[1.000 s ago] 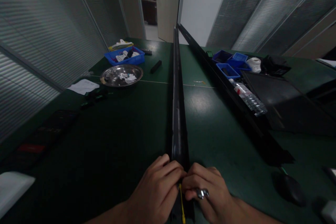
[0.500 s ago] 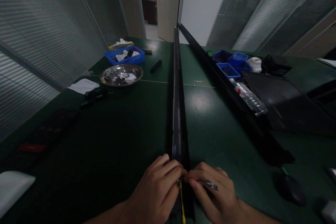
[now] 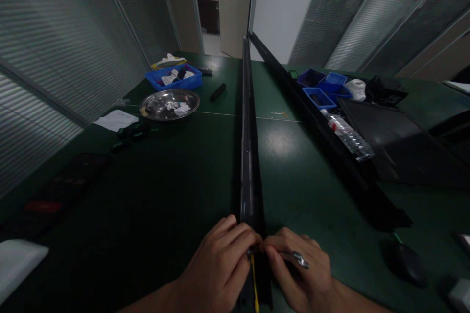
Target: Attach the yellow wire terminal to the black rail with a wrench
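Note:
A long black channel-shaped strip (image 3: 248,156) runs away from me down the middle of the table. At its near end, my left hand (image 3: 222,264) is closed, with thumb and forefinger pinched over the strip. What those fingertips hold is hidden. Beside it, my right hand (image 3: 303,266) is closed around a slim silver metal tool (image 3: 301,259), whose rounded end sticks out over the fingers. The tool's tip is covered where both hands' fingertips meet. A thin yellow cable (image 3: 254,279) leads from under the left fingers along the strip toward me.
Left lie a phone (image 3: 66,186), a metal dish (image 3: 171,105) with scraps and a blue basket (image 3: 174,78). Another black strip (image 3: 319,127) slants along the right, beside a plastic bottle (image 3: 348,137), blue bins (image 3: 323,90), a dark flat panel (image 3: 400,142) and a mouse (image 3: 406,264).
The silver tool's exposed end has shifted slightly right and turned in my right hand. My left hand stays nearly in place.

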The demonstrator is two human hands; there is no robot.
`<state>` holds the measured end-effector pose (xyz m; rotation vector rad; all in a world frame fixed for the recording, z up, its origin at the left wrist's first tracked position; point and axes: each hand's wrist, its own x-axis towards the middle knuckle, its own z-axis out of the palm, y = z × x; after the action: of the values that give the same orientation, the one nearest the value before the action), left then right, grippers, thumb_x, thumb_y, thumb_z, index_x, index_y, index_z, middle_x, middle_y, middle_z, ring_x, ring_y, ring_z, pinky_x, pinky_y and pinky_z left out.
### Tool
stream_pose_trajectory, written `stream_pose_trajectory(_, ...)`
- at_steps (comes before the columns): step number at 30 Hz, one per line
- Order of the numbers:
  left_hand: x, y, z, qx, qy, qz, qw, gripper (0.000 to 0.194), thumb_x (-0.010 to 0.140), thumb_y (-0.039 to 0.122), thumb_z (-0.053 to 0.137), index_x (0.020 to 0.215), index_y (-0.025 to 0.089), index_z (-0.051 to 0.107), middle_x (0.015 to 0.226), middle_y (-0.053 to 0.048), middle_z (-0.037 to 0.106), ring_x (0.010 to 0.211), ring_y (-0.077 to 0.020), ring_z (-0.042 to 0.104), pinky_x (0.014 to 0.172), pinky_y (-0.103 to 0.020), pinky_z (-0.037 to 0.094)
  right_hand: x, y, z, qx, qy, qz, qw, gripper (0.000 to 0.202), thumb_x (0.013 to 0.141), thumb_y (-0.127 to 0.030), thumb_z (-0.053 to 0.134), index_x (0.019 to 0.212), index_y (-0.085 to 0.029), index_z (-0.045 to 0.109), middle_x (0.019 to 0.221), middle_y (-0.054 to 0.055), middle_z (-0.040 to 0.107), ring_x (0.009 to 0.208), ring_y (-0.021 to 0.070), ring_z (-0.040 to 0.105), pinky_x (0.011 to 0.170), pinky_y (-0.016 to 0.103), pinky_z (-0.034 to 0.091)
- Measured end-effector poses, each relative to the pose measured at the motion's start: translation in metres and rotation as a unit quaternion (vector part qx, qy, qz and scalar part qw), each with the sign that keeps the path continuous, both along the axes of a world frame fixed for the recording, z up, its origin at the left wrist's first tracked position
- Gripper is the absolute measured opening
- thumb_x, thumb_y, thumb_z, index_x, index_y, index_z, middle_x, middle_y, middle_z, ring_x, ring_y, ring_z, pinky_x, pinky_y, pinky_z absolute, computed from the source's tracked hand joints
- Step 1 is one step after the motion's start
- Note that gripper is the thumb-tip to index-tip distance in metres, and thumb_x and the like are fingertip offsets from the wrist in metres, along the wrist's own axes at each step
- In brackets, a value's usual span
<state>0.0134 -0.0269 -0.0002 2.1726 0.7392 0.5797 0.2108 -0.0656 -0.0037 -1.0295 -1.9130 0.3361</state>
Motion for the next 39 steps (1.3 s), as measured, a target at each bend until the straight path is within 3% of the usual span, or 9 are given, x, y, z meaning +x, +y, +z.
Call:
stream_pose_trajectory(19,-0.001,0.001,-0.003,-0.009,0.019,0.004,1.0,0.029,0.096,0.006,0.037,0.109,0.019,0.059,0.104,-0.005,0.066,0.093,-0.0225,0.055,0.09,-0.041,0.043,0.003,-0.003,-0.001,-0.008,-0.003,0.015,1.0,0.014,0.097,-0.004,0.052,0.1,-0.015,0.061,0.078,0.002,0.069,0.064,0.0117,0.062,0.058,0.027,0.041)
stream_pose_trajectory(29,0.0,0.0,-0.002,-0.019,0.017,0.001,1.0,0.031,0.097,0.007,0.036,0.111,0.021,0.059,0.105,-0.003,0.067,0.094,-0.0224,0.057,0.094,-0.043,0.041,0.007,-0.01,-0.012,-0.013,-0.042,0.047,0.998,0.015,0.097,-0.007,0.053,0.106,-0.015,0.061,0.081,0.002,0.07,0.064,0.0123,0.062,0.061,0.029,0.043)
stream_pose_trajectory(39,0.001,0.001,-0.003,-0.005,0.015,0.0,1.0,0.03,0.096,0.007,0.037,0.109,0.02,0.06,0.104,-0.005,0.067,0.093,-0.0232,0.056,0.09,-0.042,0.042,0.007,-0.003,-0.002,-0.03,-0.026,0.056,0.998,0.017,0.102,-0.01,0.045,0.101,-0.017,0.06,0.076,0.002,0.068,0.064,0.013,0.063,0.061,0.027,0.042)
